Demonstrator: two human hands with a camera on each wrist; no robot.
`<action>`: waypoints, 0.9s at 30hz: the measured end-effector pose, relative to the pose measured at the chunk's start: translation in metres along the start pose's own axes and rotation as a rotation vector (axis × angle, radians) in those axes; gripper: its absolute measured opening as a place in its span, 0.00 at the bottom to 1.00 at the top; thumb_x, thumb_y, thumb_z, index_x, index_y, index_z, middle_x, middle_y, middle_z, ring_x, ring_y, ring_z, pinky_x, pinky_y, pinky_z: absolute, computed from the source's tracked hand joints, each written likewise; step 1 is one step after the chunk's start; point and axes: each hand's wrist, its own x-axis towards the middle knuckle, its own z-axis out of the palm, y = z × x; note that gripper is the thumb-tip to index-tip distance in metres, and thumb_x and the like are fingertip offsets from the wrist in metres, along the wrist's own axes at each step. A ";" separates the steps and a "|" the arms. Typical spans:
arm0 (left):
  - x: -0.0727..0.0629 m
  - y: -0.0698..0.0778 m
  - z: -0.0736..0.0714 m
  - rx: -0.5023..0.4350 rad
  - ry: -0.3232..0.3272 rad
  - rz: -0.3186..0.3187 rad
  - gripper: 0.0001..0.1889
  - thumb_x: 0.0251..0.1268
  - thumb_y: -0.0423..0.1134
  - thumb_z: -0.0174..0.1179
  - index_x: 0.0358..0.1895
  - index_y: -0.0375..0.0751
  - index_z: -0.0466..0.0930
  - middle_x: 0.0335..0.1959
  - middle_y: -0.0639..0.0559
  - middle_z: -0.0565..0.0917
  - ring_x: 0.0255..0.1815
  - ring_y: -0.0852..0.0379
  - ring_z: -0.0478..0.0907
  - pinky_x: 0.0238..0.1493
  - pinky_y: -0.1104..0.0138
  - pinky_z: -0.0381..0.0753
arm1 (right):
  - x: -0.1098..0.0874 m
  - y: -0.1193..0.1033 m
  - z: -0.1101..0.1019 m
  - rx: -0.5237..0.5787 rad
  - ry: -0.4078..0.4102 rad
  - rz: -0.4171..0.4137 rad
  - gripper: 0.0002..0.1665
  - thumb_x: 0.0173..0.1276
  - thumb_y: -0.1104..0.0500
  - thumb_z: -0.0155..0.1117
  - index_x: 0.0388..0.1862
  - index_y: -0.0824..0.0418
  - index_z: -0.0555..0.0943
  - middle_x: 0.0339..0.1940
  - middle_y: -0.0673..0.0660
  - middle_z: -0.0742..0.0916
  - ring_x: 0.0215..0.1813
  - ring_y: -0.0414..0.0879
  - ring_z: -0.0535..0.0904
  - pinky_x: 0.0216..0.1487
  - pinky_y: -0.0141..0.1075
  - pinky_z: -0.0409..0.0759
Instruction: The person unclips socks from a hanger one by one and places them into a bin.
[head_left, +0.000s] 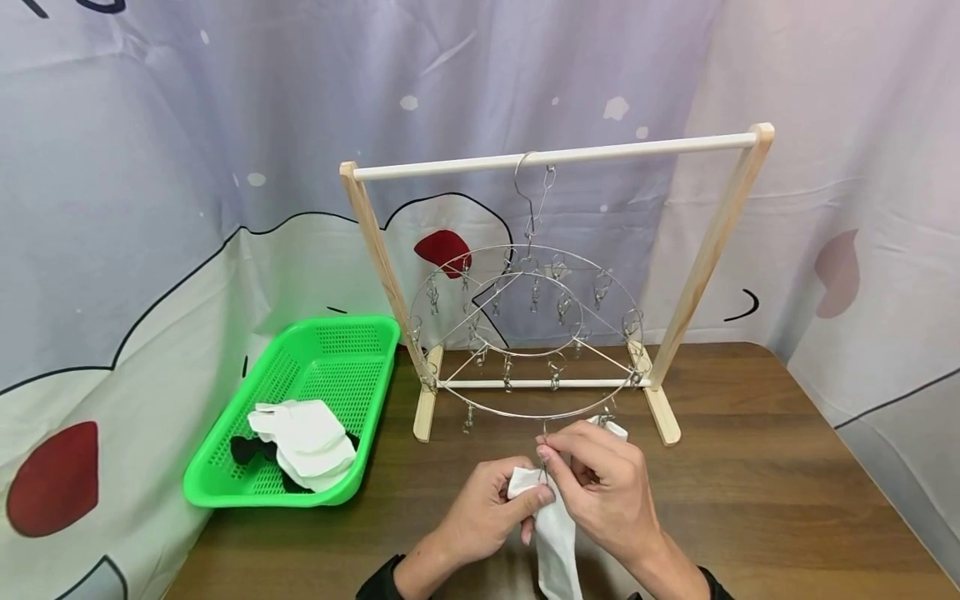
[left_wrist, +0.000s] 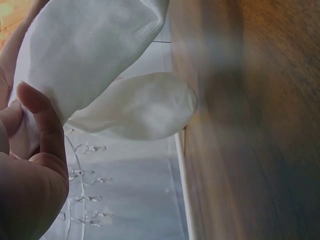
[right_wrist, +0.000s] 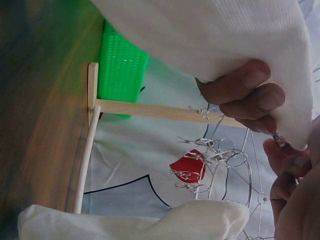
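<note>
Near the front of the table, my left hand [head_left: 486, 510] pinches the top of a white sock [head_left: 557, 554] between thumb and fingers. The sock hangs down from that grip. My right hand [head_left: 613, 487] pinches a small metal clip [head_left: 544, 468] right at the sock's upper edge. This clip is on the near side of a round wire drying hanger [head_left: 517, 415]. Behind the right hand, a second white sock [head_left: 617, 429] hangs from the hanger's near right side; it shows more fully in the left wrist view as a hanging sock [left_wrist: 145, 107].
A wooden stand [head_left: 712, 242] with a white bar [head_left: 600, 154] carries the hanger, whose other clips [head_left: 507, 371] dangle around its rings. At left sits a green basket [head_left: 198, 483] with white socks [head_left: 311, 442] and black cloth [head_left: 251, 450]. A printed curtain [head_left: 300, 108] hangs behind.
</note>
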 end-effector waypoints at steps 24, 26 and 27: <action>-0.055 0.057 -0.148 0.203 0.584 -0.550 0.19 0.71 0.50 0.52 0.49 0.36 0.74 0.21 0.46 0.77 0.08 0.60 0.67 0.06 0.66 0.69 | -0.004 0.011 -0.001 0.007 0.062 -0.095 0.12 0.47 0.75 0.70 0.30 0.64 0.85 0.24 0.51 0.80 0.19 0.30 0.61 0.18 0.15 0.55; -0.059 0.067 -0.172 0.227 0.624 -0.554 0.23 0.71 0.51 0.50 0.51 0.32 0.72 0.27 0.47 0.79 0.12 0.59 0.73 0.13 0.64 0.77 | -0.004 0.010 -0.001 0.010 0.063 -0.097 0.12 0.47 0.76 0.69 0.30 0.64 0.85 0.24 0.51 0.80 0.19 0.30 0.61 0.18 0.15 0.55; -0.061 0.071 -0.184 0.239 0.641 -0.554 0.24 0.71 0.52 0.50 0.52 0.30 0.71 0.30 0.47 0.79 0.16 0.59 0.77 0.18 0.63 0.81 | -0.003 0.010 -0.001 0.009 0.062 -0.098 0.12 0.47 0.76 0.69 0.31 0.64 0.85 0.24 0.51 0.81 0.19 0.29 0.61 0.18 0.15 0.55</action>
